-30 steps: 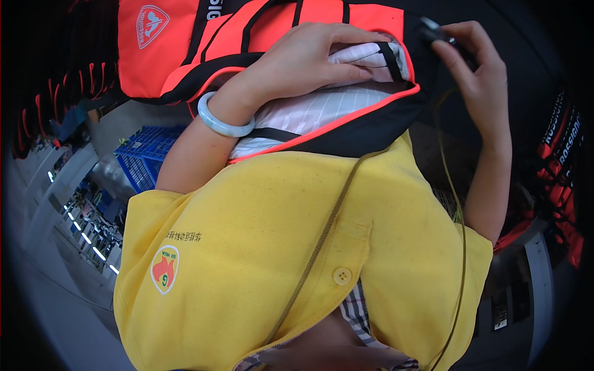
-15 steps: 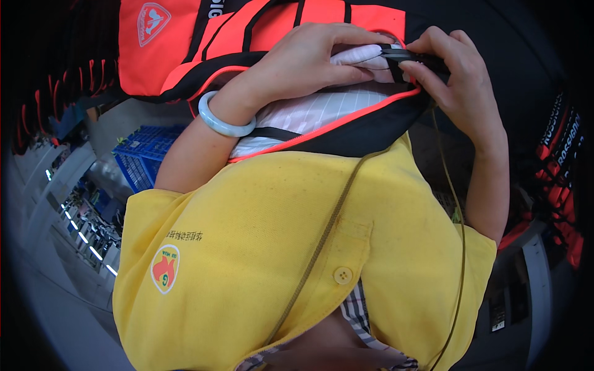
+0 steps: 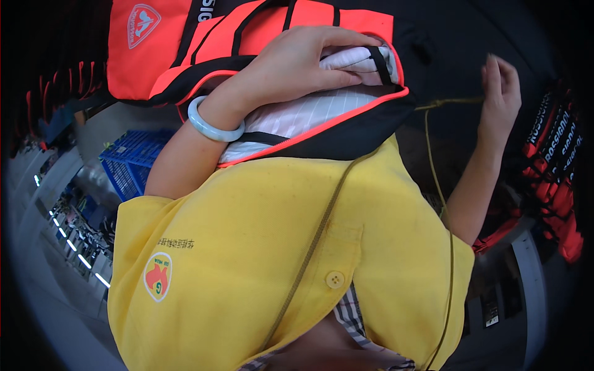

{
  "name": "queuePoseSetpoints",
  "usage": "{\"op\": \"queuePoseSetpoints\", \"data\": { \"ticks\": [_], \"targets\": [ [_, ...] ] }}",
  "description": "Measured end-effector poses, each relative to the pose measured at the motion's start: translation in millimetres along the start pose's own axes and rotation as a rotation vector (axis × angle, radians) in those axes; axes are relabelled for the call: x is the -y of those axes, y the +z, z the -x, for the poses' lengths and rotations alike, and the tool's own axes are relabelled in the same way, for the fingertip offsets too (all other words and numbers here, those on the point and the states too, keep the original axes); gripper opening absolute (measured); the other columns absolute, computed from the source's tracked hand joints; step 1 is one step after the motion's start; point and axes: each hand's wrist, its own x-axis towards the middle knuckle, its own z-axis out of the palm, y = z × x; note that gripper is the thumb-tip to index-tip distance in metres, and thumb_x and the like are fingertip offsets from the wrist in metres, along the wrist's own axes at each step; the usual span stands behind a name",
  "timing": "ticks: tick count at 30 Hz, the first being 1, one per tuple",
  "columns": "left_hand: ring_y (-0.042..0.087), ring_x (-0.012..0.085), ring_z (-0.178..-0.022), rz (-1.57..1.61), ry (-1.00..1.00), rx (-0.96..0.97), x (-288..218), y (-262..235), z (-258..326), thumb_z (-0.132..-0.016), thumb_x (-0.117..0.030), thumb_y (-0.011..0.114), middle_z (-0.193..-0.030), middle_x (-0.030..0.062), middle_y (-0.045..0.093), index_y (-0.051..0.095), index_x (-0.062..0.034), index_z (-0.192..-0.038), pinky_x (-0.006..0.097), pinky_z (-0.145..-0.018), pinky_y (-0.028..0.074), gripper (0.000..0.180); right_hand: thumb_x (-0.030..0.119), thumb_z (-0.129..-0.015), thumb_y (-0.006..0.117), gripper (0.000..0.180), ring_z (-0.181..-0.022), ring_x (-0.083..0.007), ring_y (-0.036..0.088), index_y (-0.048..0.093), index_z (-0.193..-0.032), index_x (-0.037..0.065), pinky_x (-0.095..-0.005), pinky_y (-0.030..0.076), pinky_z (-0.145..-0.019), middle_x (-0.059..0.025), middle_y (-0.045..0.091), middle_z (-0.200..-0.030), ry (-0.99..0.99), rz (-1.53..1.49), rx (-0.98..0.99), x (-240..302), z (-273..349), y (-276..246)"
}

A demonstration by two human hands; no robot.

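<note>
My left hand (image 3: 291,65), with a pale bangle (image 3: 213,123) on the wrist, reaches into the open zip of an orange-red and black bag (image 3: 352,143). Its fingers and thumb are closed on the white striped lining (image 3: 349,60), bunched up near the zip's right end. A black strip (image 3: 379,65) crosses the lining beside the fingertips. My right hand (image 3: 501,93) is raised off to the right, apart from the bag, its fingers closed. A brown cord (image 3: 455,101) stretches straight to it; what it holds is lost against the dark background.
The cord hangs over my yellow shirt (image 3: 247,247). A blue plastic crate (image 3: 130,157) stands at the left below my arm. Red and black printed pieces (image 3: 557,179) are stacked at the right, with more dark pieces with red edges (image 3: 65,93) at the far left.
My right hand has moved right, away from the lining, where its fingers held a dark snips-like tool. The cord has been drawn out sideways with it. My left hand keeps its grip.
</note>
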Motion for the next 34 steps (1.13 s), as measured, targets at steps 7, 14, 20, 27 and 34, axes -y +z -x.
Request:
{"op": "queuePoseSetpoints", "data": {
  "ticks": [7, 14, 20, 27, 34],
  "targets": [
    [0.061, 0.0179, -0.109, -0.123, 0.077, -0.063, -3.3, -4.0, 2.4, -0.077, -0.01, 0.074, -0.118, 0.0095, 0.064, 0.057, -0.0053, -0.128, 0.03, -0.097, 0.046, 0.053, 0.022, -0.088, 0.067, 0.05, -0.117, -0.026, 0.057, 0.051, -0.133, 0.008, -0.0346, 0.043, -0.097, -0.0149, 0.061, -0.121, 0.052, 0.752, 0.022, -22.9, 36.2, -24.2],
    [0.052, 0.0196, -0.117, 0.052, 0.188, 0.051, -31.2, -14.5, 8.4, -0.082, -0.015, 0.064, -0.122, 0.0105, 0.057, 0.052, -0.0036, -0.128, 0.031, -0.103, 0.037, 0.048, 0.025, -0.079, 0.073, 0.06, -0.118, -0.0206, 0.053, 0.05, -0.132, 0.009, -0.0356, 0.038, -0.101, -0.0092, 0.055, -0.131, -0.406, 0.114, 0.291, 69.4, 51.8, 43.3],
    [0.055, 0.0178, -0.097, 0.127, -0.092, 0.253, -56.5, 3.6, 28.1, -0.077, -0.014, 0.069, -0.101, 0.0078, 0.056, 0.047, -0.0047, -0.11, 0.031, -0.088, 0.044, 0.041, 0.015, -0.087, 0.057, 0.028, -0.093, -0.0312, 0.065, 0.065, -0.113, 0.008, -0.0408, 0.052, -0.085, -0.0119, 0.068, -0.104, -0.22, 0.906, -0.422, -53.9, -63.9, 23.8],
    [0.065, 0.0271, -0.088, -0.194, -0.013, 0.187, -62.2, 7.0, 48.7, -0.074, -0.014, 0.077, -0.094, 0.0107, 0.062, 0.048, -0.0063, -0.106, 0.033, -0.077, 0.048, 0.044, 0.021, -0.088, 0.062, 0.033, -0.107, -0.0287, 0.063, 0.065, -0.117, 0.005, -0.036, 0.047, -0.094, -0.015, 0.068, -0.11, -0.555, 0.382, 0.718, 44.8, 10.9, 88.1],
    [0.066, 0.0274, -0.093, -0.267, 0.094, 0.108, -85.2, -14.1, 61.6, -0.07, -0.012, 0.081, -0.099, 0.0126, 0.064, 0.054, -0.0072, -0.103, 0.034, -0.081, 0.05, 0.043, 0.034, -0.089, 0.065, 0.049, -0.114, -0.0276, 0.061, 0.059, -0.128, 0.006, -0.0415, 0.047, -0.098, -0.0173, 0.064, -0.121, 0.214, 0.597, 0.513, -96.5, -73.8, -0.6]
  ]
}}
